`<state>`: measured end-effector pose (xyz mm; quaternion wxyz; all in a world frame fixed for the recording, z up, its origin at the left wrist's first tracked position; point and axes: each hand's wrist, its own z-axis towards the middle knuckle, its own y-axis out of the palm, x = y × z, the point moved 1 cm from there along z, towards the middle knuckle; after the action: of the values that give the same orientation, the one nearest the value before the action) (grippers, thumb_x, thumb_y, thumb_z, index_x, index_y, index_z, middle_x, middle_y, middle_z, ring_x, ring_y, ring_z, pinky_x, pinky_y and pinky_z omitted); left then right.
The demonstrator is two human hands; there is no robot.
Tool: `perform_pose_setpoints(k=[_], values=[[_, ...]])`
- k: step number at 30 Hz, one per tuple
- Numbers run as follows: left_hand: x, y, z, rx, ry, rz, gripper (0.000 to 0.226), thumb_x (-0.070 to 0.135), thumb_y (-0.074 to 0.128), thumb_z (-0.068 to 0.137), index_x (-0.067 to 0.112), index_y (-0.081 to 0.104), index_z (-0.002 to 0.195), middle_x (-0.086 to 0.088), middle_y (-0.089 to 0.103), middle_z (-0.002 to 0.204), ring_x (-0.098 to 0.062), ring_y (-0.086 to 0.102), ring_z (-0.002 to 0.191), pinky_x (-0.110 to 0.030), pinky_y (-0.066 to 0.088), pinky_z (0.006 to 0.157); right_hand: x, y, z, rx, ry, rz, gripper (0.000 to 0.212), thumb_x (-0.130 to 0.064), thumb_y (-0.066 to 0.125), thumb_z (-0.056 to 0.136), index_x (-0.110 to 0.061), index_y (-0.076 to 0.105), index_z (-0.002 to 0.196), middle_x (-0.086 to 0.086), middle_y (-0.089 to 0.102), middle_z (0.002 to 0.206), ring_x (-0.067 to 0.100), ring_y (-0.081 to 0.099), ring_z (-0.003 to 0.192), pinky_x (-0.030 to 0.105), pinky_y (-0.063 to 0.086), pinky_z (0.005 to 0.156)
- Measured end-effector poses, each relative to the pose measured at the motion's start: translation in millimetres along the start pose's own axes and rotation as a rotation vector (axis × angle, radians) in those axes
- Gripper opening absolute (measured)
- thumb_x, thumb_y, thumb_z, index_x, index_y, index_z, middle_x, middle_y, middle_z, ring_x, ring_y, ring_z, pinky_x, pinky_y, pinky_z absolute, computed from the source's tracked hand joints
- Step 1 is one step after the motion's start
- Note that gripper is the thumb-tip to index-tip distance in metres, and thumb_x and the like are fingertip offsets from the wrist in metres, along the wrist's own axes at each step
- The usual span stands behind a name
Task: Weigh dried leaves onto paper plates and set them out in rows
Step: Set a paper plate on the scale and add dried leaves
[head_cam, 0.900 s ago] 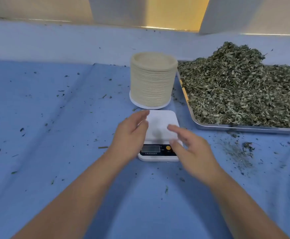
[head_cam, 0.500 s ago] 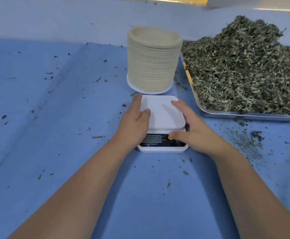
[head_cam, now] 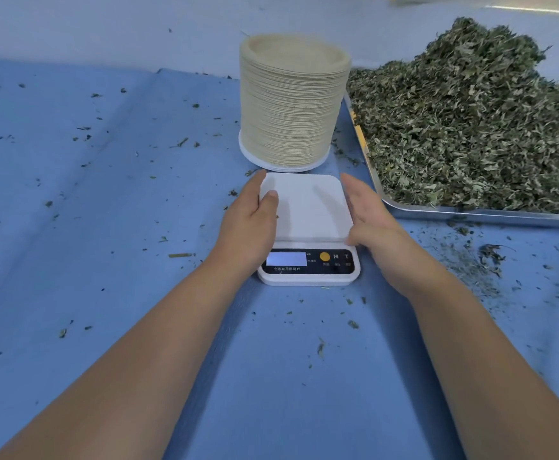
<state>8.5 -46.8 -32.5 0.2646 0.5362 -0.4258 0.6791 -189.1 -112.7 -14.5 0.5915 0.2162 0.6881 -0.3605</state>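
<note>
I see left hand (head_cam: pixel 250 224) gripping scale (head_cam: pixel 308 210) left edge, right hand (head_cam: pixel 374 227) flat against right edge; plates (head_cam: pixel 291 104) stacked behind, leaves (head_cam: pixel 470 127) in tray (head_cam: pixel 470 214) at right.

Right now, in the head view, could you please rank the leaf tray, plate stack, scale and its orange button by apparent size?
1. leaf tray
2-3. plate stack and scale: look alike; the scale sits nearer, so unranked
4. orange button
</note>
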Motion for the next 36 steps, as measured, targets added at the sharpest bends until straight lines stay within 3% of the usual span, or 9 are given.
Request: perform_pose_setpoints(k=[5, 7, 12, 15, 20, 25, 30, 33, 36], values=[[4, -3, -1, -0.008, 0.018, 0.002, 0.045, 0.026, 0.039, 0.108, 0.029, 0.048, 0.152, 0.018, 0.064, 0.125, -0.003, 0.057, 0.119, -0.034, 0.043, 0.110, 2, -10, -1, -0.023, -0.031, -0.092, 0.092, 0.007, 0.056, 0.075, -0.048, 0.031, 0.145, -0.041, 0.033, 0.143, -0.028, 0.031, 0.128, -0.001, 0.037, 0.090], [4, -3, -1, -0.009, 0.017, -0.001, 0.045, 0.026, 0.039, 0.108, 0.030, 0.049, 0.152, 0.019, 0.064, 0.125, 0.000, 0.058, 0.119, -0.033, 0.044, 0.110, 1, -13, -1, -0.027, -0.019, -0.117, 0.096, 0.015, 0.056, 0.081, -0.049, 0.028, 0.146, -0.043, 0.030, 0.142, -0.029, 0.023, 0.131, -0.004, 0.032, 0.093], [-1, -2, 2, 0.008, -0.010, 0.008, 0.047, 0.026, 0.040, 0.109, 0.029, 0.043, 0.156, 0.039, 0.054, 0.098, 0.037, 0.045, 0.087, -0.004, 0.033, 0.081, 3, -14, -3, -0.071, -0.007, -0.168, 0.101, 0.016, 0.058, 0.081, -0.043, 0.024, 0.156, -0.027, 0.025, 0.160, -0.013, 0.021, 0.144, 0.020, 0.028, 0.114], [0, -3, 1, 0.022, -0.027, -0.002, 0.045, 0.025, 0.040, 0.109, 0.031, 0.047, 0.153, 0.048, 0.056, 0.095, 0.033, 0.048, 0.093, -0.004, 0.035, 0.083, 3, -14, -3, -0.068, -0.017, -0.182, 0.101, 0.016, 0.057, 0.082, -0.043, 0.023, 0.157, -0.027, 0.027, 0.160, -0.013, 0.023, 0.144, 0.026, 0.027, 0.116], [2, -3, -1, 0.009, 0.008, -0.019, 0.044, 0.023, 0.040, 0.109, 0.031, 0.050, 0.151, 0.028, 0.062, 0.120, 0.005, 0.056, 0.116, -0.024, 0.041, 0.101, 4, -14, -2, -0.081, -0.017, -0.176, 0.101, 0.008, 0.059, 0.078, -0.044, 0.023, 0.157, -0.028, 0.028, 0.159, -0.013, 0.023, 0.144, 0.028, 0.027, 0.117], [1, -3, -1, 0.007, 0.017, -0.016, 0.044, 0.023, 0.040, 0.109, 0.031, 0.051, 0.150, 0.027, 0.062, 0.122, 0.011, 0.054, 0.114, -0.018, 0.040, 0.097, 4, -14, -2, -0.081, -0.011, -0.170, 0.103, 0.007, 0.059, 0.075, -0.043, 0.021, 0.157, -0.028, 0.028, 0.159, -0.012, 0.023, 0.145, 0.032, 0.025, 0.121], [0, -3, 1, 0.000, 0.035, -0.021, 0.045, 0.024, 0.039, 0.108, 0.031, 0.049, 0.151, 0.017, 0.063, 0.131, -0.004, 0.056, 0.122, -0.029, 0.042, 0.107, 3, -14, -2, -0.086, -0.007, -0.160, 0.103, 0.016, 0.056, 0.079, -0.041, 0.020, 0.158, -0.026, 0.028, 0.160, -0.012, 0.023, 0.145, 0.029, 0.026, 0.119], [0, -3, -1, 0.013, 0.083, 0.003, 0.045, 0.023, 0.040, 0.108, 0.032, 0.048, 0.151, 0.010, 0.064, 0.126, 0.006, 0.057, 0.108, -0.024, 0.043, 0.098, 3, -14, -1, -0.080, -0.006, -0.136, 0.103, 0.019, 0.055, 0.080, -0.040, 0.021, 0.158, -0.027, 0.031, 0.158, -0.014, 0.026, 0.142, 0.025, 0.028, 0.116], [12, -6, -4, 0.071, 0.269, 0.138, 0.050, 0.018, 0.041, 0.109, 0.024, 0.038, 0.158, 0.001, 0.037, 0.164, 0.022, 0.042, 0.124, -0.006, 0.034, 0.104, 6, -13, 1, -0.074, -0.005, -0.125, 0.103, 0.011, 0.057, 0.075, -0.042, 0.024, 0.157, -0.027, 0.032, 0.157, -0.012, 0.027, 0.143, 0.030, 0.027, 0.119]])
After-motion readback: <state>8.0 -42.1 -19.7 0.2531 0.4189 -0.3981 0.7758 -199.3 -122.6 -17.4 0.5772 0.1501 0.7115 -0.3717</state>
